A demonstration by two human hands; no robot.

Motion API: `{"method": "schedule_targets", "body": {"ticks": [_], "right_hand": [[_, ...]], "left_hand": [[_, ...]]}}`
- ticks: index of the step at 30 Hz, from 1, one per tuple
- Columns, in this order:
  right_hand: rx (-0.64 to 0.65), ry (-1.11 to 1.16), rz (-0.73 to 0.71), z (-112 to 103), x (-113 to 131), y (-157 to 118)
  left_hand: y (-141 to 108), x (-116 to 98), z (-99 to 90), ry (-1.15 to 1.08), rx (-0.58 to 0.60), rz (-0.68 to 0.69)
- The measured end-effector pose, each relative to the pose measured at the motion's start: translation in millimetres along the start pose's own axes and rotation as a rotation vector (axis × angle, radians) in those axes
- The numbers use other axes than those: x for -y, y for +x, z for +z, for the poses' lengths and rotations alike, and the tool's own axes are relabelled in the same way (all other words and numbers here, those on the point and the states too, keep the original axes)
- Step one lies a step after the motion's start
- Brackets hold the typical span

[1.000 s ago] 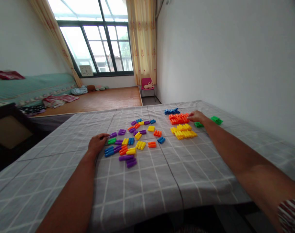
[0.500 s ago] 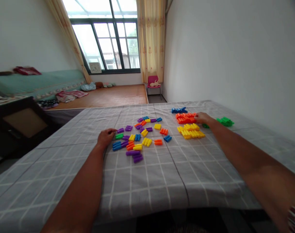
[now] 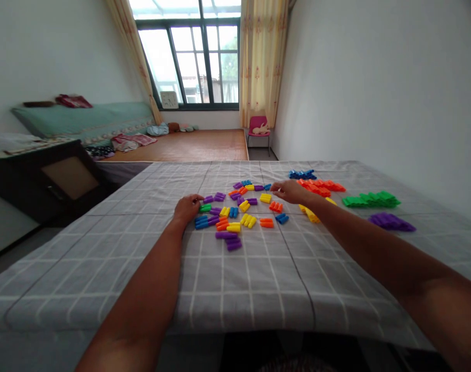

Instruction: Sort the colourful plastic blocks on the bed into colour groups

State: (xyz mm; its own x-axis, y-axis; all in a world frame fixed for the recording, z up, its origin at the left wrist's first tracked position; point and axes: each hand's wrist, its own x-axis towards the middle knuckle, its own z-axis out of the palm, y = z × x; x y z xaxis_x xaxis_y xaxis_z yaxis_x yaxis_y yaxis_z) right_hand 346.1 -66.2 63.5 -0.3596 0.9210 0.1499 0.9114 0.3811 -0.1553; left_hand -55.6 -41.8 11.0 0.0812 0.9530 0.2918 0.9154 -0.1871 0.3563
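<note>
My left hand (image 3: 188,207) rests at the left edge of a cluster of small coloured plastic tube pieces, fingers bent together. Its fingertips meet the end of a purple piece (image 3: 208,200); whether they grip it is unclear. My right hand (image 3: 292,191) is over the cluster's far right side, thumb and finger pinched close to a blue piece (image 3: 267,187). Anything inside that pinch is too small to make out. Between the hands lie more pieces, among them a green one (image 3: 205,208), a yellow group (image 3: 248,221) and an orange group (image 3: 276,206).
Sorted piles sit on the right: blue (image 3: 302,174), orange (image 3: 324,186), green (image 3: 371,199), purple (image 3: 392,222), and yellow (image 3: 311,213) partly behind my right forearm. A grey checked cloth (image 3: 254,281) covers the table. Beyond it stand a bed (image 3: 204,144) and pink chair (image 3: 257,124).
My right hand has moved left from the orange pile to the blue piece. The view has turned left, uncovering the green and purple piles. My left hand stays beside the purple piece.
</note>
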Motion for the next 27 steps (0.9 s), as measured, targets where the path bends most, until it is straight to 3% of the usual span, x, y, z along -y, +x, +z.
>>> {"method": "schedule_targets", "body": {"ticks": [4,9,14,18,21,27], "right_hand": [[0.004,0.011,-0.086,29,41,22],[0.036,-0.031,-0.215,48,64,37],[0.088,0.003,-0.165,43,69,28],[-0.019,0.028,-0.204,34,81,23],[-0.077,0.093,-0.275,29,106,20],[0.025,0.152,-0.431,31,158,14]], "left_hand": [[-1,0,0.8,-0.003,-0.009,0.027],[-1,0,-1.4,-0.033,-0.017,0.041],[-4,-14,-10.2,-0.114,-0.002,0.167],[-2,-24,-7.4,-0.158,-0.019,0.230],[2,-23,1.7,-0.106,-0.017,0.241],[9,-9,11.5,-0.119,0.148,0.174]]}}
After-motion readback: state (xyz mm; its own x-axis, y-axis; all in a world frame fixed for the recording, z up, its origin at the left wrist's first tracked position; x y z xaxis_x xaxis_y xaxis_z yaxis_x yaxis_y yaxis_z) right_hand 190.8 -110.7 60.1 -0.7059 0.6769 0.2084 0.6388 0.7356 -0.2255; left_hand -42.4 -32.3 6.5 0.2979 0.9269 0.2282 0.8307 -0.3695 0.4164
